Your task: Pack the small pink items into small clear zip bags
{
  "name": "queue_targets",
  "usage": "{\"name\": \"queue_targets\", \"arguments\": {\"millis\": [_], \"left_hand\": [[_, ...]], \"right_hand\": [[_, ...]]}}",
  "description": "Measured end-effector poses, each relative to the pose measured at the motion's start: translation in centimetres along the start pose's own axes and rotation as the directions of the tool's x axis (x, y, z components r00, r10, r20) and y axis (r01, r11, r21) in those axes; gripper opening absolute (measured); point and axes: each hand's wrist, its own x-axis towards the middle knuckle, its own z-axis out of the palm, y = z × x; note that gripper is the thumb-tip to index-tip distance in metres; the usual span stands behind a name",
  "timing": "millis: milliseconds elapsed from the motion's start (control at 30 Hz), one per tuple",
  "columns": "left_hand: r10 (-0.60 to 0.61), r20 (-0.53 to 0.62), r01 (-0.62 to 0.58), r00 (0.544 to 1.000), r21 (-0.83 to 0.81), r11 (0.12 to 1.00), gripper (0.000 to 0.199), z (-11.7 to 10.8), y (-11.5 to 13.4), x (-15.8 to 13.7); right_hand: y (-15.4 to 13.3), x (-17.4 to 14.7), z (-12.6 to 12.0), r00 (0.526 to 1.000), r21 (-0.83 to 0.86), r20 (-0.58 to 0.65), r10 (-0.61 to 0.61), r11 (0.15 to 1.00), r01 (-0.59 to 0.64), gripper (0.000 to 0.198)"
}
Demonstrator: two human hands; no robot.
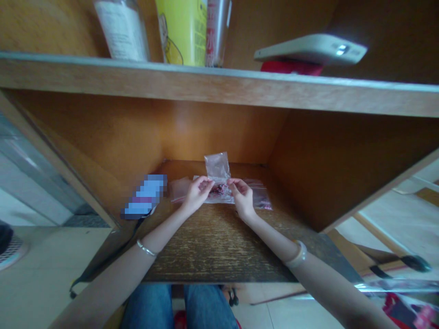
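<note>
A small clear plastic bag [217, 165] stands up between my two hands, above the wooden desk surface [219, 246]. My left hand [198, 194] pinches its lower left side between thumb and finger. On the opposite side, my right hand [243, 195] grips the bag's lower right corner the same way. Beneath the fingertips lies another clear bag [219, 194] with small dark and reddish pieces in it. Flat clear bags lie to either side, one on the left [179, 190] and one on the right [259, 194] with pinkish bits near its lower edge.
A phone [146, 196] with a blurred screen lies at the left, a dark strap [113, 253] trailing from it. The shelf [219, 87] above holds a white-labelled bottle [123, 32], a yellow container [183, 32] and a pale device [312, 49] resting on something red. Side walls enclose the desk.
</note>
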Motion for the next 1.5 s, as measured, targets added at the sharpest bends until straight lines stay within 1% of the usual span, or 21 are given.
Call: {"name": "queue_targets", "arguments": {"millis": [233, 400, 533, 700, 900, 1000, 1133, 1267, 1367, 1500], "left_hand": [[0.020, 0.006, -0.021, 1.000, 0.035, 0.999, 0.022, -0.1, 0.0, 0.0], [0.026, 0.007, -0.026, 1.000, 0.036, 0.999, 0.023, -0.1, 0.1, 0.0], [0.028, 0.031, -0.028, 0.999, 0.009, 1.000, 0.021, 0.1, 0.7, -0.2], [0.031, 0.023, -0.031, 0.999, 0.004, 1.000, 0.020, 0.2, 0.4, -0.2], [0.041, 0.034, -0.041, 0.999, 0.009, 0.999, 0.019, 0.1, 0.3, -0.2], [0.052, 0.043, -0.052, 0.998, 0.001, 0.999, 0.019, 0.2, 0.5, -0.3], [0.027, 0.059, -0.027, 0.998, 0.008, 1.000, 0.020, 0.3, 0.5, -0.4], [0.060, 0.052, -0.062, 0.997, 0.037, 0.997, 0.016, 0.2, 0.3, -0.3], [0.068, 0.072, -0.073, 0.995, 0.066, 0.995, 0.015, 0.2, 0.3, -0.2], [0.086, 0.100, -0.093, 0.991, 0.076, 0.993, 0.013, 0.2, 0.6, -0.3]], "right_hand": [[0.4, 0.0, 0.2, 0.999, -0.008, 0.036, 0.023, 1.000, -0.022, 0.026], [0.5, 0.1, 0.1, 0.998, -0.021, 0.055, 0.002, 1.000, -0.001, 0.026], [0.7, 0.1, 0.1, 0.997, -0.028, 0.074, -0.016, 0.999, 0.019, 0.026], [0.1, -0.2, 0.3, 0.996, -0.029, 0.084, -0.015, 0.999, 0.017, 0.024], [-0.6, -0.4, 0.5, 0.990, -0.027, 0.137, 0.007, 1.000, -0.003, 0.022], [-0.5, -0.3, 0.4, 0.991, -0.045, 0.129, 0.021, 0.999, -0.015, 0.023], [-0.3, -0.3, 0.4, 0.990, -0.056, 0.142, 0.014, 0.998, -0.006, 0.022], [0.0, -0.3, 0.3, 0.987, -0.086, 0.158, 0.001, 0.996, 0.013, 0.021], [0.0, -0.3, 0.3, 0.980, -0.122, 0.198, 0.001, 0.992, 0.023, 0.021], [-0.3, -0.4, 0.3, 0.969, -0.128, 0.244, 0.028, 0.992, 0.004, 0.023]]}}
